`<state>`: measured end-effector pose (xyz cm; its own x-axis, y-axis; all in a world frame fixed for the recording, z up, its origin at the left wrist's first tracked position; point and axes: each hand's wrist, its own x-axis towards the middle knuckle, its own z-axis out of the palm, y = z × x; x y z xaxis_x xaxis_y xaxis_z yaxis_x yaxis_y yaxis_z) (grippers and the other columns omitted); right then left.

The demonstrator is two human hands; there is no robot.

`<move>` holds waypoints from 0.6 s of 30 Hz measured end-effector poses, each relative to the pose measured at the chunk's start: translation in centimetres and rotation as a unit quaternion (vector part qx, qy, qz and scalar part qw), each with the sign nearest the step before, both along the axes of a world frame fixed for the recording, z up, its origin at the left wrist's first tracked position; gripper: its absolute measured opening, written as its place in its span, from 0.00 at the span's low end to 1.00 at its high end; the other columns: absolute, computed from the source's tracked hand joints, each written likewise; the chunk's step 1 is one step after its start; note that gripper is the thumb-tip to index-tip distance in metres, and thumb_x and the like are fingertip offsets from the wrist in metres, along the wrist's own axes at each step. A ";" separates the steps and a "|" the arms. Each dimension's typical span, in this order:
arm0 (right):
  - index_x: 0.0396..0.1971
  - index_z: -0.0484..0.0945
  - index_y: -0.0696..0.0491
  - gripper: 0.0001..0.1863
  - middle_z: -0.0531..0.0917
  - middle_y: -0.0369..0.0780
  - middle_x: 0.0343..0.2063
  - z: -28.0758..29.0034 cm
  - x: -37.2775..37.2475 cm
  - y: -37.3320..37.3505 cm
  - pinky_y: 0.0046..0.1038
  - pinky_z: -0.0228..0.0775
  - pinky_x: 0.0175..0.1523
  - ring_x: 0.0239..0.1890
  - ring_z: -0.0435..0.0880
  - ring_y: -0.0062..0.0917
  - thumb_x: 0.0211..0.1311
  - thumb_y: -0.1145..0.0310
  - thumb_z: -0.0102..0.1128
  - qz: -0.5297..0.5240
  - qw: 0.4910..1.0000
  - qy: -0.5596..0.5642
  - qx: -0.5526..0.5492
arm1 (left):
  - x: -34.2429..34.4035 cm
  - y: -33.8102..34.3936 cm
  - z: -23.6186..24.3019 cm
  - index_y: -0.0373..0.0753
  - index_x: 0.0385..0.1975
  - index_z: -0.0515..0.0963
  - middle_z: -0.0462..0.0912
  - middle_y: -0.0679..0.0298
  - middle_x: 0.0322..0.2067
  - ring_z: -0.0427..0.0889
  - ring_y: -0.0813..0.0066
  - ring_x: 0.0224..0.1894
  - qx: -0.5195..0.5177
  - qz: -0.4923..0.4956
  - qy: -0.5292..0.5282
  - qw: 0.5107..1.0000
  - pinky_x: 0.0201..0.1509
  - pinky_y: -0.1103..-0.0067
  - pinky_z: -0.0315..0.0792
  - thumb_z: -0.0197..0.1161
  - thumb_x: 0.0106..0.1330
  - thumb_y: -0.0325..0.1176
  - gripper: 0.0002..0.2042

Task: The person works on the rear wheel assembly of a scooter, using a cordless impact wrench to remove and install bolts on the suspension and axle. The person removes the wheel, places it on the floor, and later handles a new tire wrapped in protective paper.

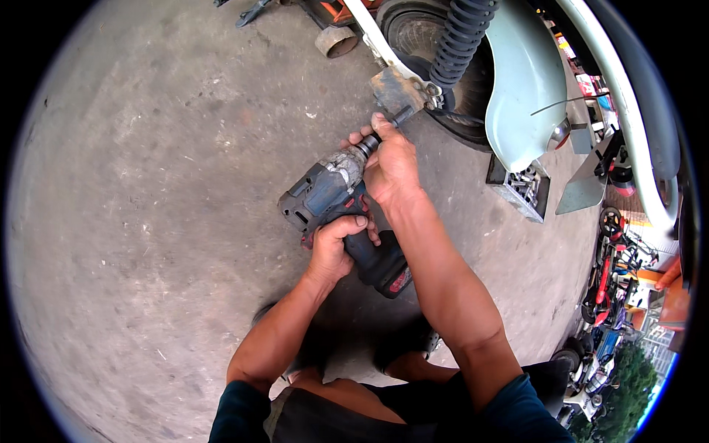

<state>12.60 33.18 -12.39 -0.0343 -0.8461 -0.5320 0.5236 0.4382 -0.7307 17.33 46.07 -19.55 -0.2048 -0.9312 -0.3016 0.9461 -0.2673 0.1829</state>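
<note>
My left hand (pixel 336 244) grips the handle of a worn blue cordless impact driver (pixel 332 196) with a dark battery at its base. My right hand (pixel 391 162) wraps around the driver's nose and socket, steadying it. The tool's tip meets a dusty metal bracket (pixel 399 92) at the lower end of a black coil shock absorber (pixel 461 33) on a pale green scooter (pixel 528 81). The scooter's rear wheel (pixel 421 44) sits behind the shock. The bolt under the socket is hidden by my fingers.
Bare grey concrete floor (pixel 162 221) spreads to the left. A small round tin (pixel 337 40) lies near the wheel. A ribbed metal block (pixel 521 188) sits under the scooter's body. Parked motorbikes (pixel 613 280) crowd the right edge. My feet are below the tool.
</note>
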 end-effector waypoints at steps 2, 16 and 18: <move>0.40 0.69 0.55 0.08 0.74 0.39 0.30 0.2 0.5 -0.2 0.42 0.77 0.43 0.32 0.77 0.31 0.69 0.67 0.54 0.015 0.999 0.029 -0.018 | 0.0 -0.9 -0.1 0.34 0.37 0.74 0.78 0.59 0.26 0.78 0.66 0.29 0.010 -0.007 -0.028 1.000 0.36 0.70 0.74 0.59 0.52 0.31 0.13; 0.41 0.73 0.56 0.14 0.83 0.44 0.36 1.3 -0.9 -3.1 0.26 0.74 0.32 0.31 0.82 0.26 0.70 0.59 0.53 0.121 0.967 0.223 -0.008 | 0.5 -5.0 -0.4 0.38 0.45 0.72 0.75 0.61 0.25 0.76 0.65 0.27 0.003 -0.027 0.029 0.999 0.34 0.67 0.73 0.60 0.50 0.34 0.20; 0.39 0.74 0.55 0.14 0.84 0.43 0.36 0.8 -1.3 -3.0 0.25 0.73 0.33 0.31 0.82 0.24 0.71 0.58 0.53 0.118 0.966 0.229 -0.004 | 1.1 -5.1 -0.9 0.38 0.45 0.73 0.75 0.61 0.25 0.76 0.65 0.26 0.005 -0.048 0.026 0.998 0.34 0.67 0.73 0.60 0.50 0.35 0.20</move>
